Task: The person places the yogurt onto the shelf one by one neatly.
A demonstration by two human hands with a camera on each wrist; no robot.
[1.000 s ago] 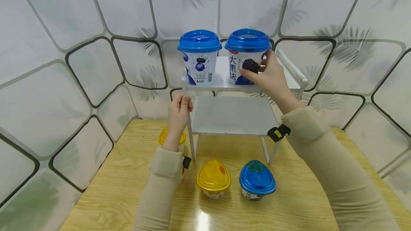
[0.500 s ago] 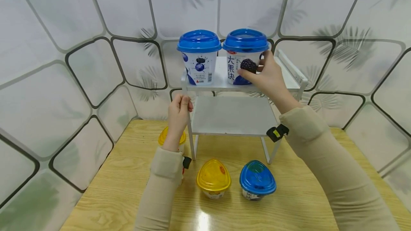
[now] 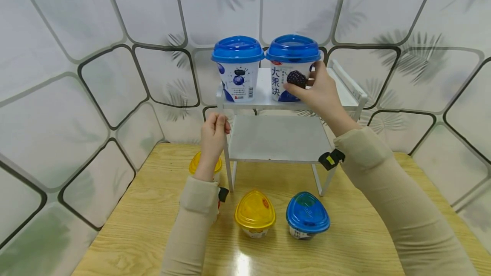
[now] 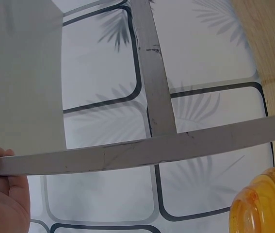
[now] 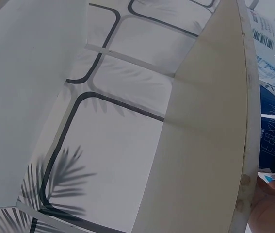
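My right hand (image 3: 324,93) grips a blue-lidded yogurt cup (image 3: 279,67) with a blackberry picture, thumb across its front. The cup stands upright on the top shelf of a white two-tier rack (image 3: 280,137). Just left of it, their lids almost meeting, is another blue-lidded yogurt cup (image 3: 238,69) with blueberries on it. My left hand (image 3: 213,137) holds the rack's front left leg (image 4: 98,156), fingers curled round it in the left wrist view. At the right edge of the right wrist view, only part of the right hand (image 5: 270,208) shows beside the cup.
On the wooden table (image 3: 134,225) before the rack stand a yellow-lidded cup (image 3: 255,212) and a blue-lidded cup (image 3: 307,214). Another yellow-lidded cup (image 3: 194,162) is partly hidden behind the left forearm, with one more cup mostly covered. A patterned backdrop (image 3: 245,3) rises behind.
The blackberry cup and my right hand have shifted slightly left, toward the other cup, and then stayed nearly still. My left hand has not moved.
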